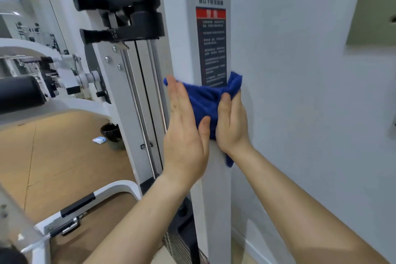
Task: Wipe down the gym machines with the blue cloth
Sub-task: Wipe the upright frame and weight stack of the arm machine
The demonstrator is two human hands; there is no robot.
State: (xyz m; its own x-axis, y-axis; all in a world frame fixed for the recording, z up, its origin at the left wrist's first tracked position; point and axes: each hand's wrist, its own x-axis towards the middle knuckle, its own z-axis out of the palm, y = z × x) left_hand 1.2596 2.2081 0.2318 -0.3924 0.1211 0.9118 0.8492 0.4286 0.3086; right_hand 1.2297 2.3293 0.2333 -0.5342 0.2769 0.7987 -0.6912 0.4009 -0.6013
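Note:
A blue cloth (205, 98) is wrapped around the front of the white upright column (211, 188) of a gym machine, just under its warning label (212, 47). My left hand (184, 133) presses the cloth's left side against the column with straight fingers. My right hand (231, 124) holds the cloth's right side, thumb on the front face and fingers hidden round the column's right edge. A corner of the cloth hangs below my right wrist.
A white wall (310, 113) stands close on the right of the column. Black handles (120, 0) and guide rails (147, 100) sit left of it. A black padded roller (19, 92), a dark bin (112, 135) and a wooden floor (64, 152) lie to the left.

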